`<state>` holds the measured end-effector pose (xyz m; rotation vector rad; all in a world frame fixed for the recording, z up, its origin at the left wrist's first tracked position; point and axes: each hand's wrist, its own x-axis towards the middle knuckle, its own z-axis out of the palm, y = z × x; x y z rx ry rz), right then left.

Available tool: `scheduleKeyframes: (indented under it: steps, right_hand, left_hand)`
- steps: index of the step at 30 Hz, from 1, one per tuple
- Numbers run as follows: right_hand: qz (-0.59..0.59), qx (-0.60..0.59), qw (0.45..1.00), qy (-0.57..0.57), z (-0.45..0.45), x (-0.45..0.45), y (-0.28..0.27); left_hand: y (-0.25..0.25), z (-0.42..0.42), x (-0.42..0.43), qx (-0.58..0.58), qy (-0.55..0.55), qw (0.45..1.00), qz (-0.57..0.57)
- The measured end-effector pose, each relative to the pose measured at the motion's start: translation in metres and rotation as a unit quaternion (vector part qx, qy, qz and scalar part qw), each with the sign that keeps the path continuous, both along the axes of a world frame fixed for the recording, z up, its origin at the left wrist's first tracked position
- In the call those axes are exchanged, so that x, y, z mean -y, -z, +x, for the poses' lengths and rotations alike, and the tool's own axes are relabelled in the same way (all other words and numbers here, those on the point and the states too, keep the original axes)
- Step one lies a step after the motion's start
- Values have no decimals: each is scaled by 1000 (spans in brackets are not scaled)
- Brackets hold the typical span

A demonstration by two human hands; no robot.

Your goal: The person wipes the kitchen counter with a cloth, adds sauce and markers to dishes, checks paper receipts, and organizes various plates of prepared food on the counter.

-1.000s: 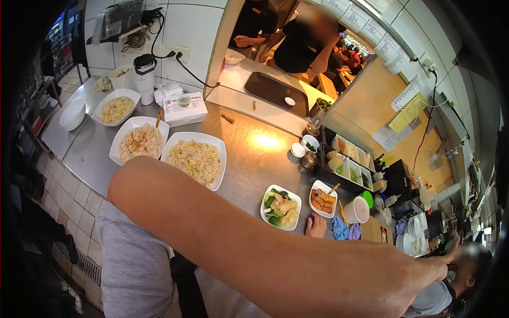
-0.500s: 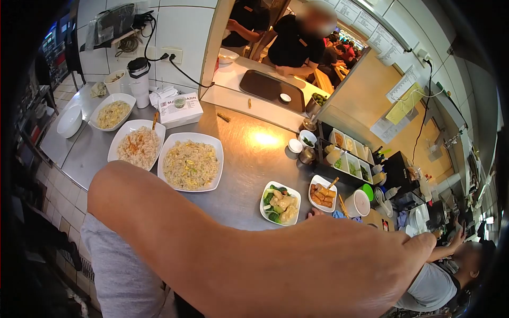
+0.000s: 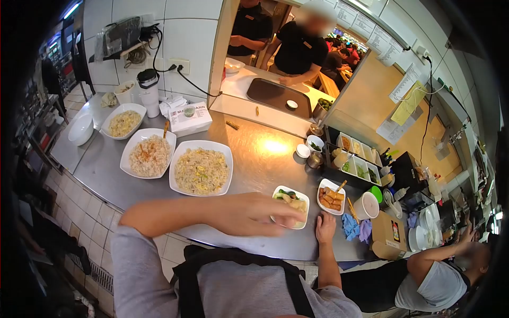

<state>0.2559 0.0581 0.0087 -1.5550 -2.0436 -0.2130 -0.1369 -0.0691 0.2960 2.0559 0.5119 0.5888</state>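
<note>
My left hand (image 3: 257, 213) reaches across my body, partly blurred, its fingers stretched out and apart. It hangs over a white square bowl of broccoli with pale sauced pieces (image 3: 298, 199) and covers part of it; contact with the bowl cannot be made out. My right hand (image 3: 325, 229) rests flat and open on the steel counter. Its fingertips are at the near edge of a white bowl of fried spring rolls (image 3: 331, 198), which has a small brown strip on its rim. I see nothing held in either hand.
Bowls of fried rice (image 3: 201, 168) and rice with orange topping (image 3: 146, 153) stand left. A brown tray (image 3: 278, 96) lies on the pass ledge before two people. Right are garnish containers (image 3: 360, 159), a white tub (image 3: 366, 205), blue cloths (image 3: 351, 228) and a co-worker (image 3: 429, 281).
My left arm has dropped from close to the camera down toward the broccoli bowl. My right hand, mostly hidden before, now shows. The view has shifted slightly.
</note>
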Motion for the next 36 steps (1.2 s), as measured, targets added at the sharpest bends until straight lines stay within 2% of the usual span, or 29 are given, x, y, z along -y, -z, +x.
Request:
scheduleKeyframes:
  steps: [3, 5, 7, 9, 10, 11, 12, 13, 16, 18, 22, 31, 36]
  right_hand:
    - [17, -6, 1000, -4, 1, 0, 1]
    - [18, -4, 1000, 1, -1, 1, 1]
    - [21, -2, 1000, -1, -1, 1, 0]
    - [40, -3, 999, -6, 0, -3, -1]
    - [44, -2, 999, -9, -2, -5, -4]
    - [35, 4, 999, -17, -2, 1, -4]
    - [29, 2, 999, -16, -2, 1, -4]
    - [18, 4, 1000, -18, -3, -1, -4]
    - [17, 28, 999, -35, -3, -3, -2]
    - [11, 37, 999, -33, -3, -1, 0]
    - [25, 45, 998, -35, 3, -7, 7]
    - [8, 45, 997, -56, 4, -7, 9]
    - [-2, 57, 998, -38, 0, -2, 5]
  left_hand:
    - [124, -32, 3, -17, -156, 976, -151]
    - [210, -52, 14, 28, -249, 920, -301]
    - [280, -74, 34, 68, -333, 852, -398]
    - [310, -95, 43, 261, -395, 756, -452]
    - [319, -99, 51, 354, -422, 685, -476]
    - [333, -103, 50, 401, -459, 664, -434]
    - [334, -105, 45, 446, -500, 631, -391]
    - [313, -100, 43, 435, -553, 614, -358]
    - [289, -102, 33, 442, -540, 625, -350]
    - [292, -105, 24, 433, -548, 632, -337]
    - [286, -101, 14, 436, -588, 592, -338]
    - [287, -125, 4, 431, -598, 592, -325]
    - [288, -140, 25, 391, -528, 651, -380]
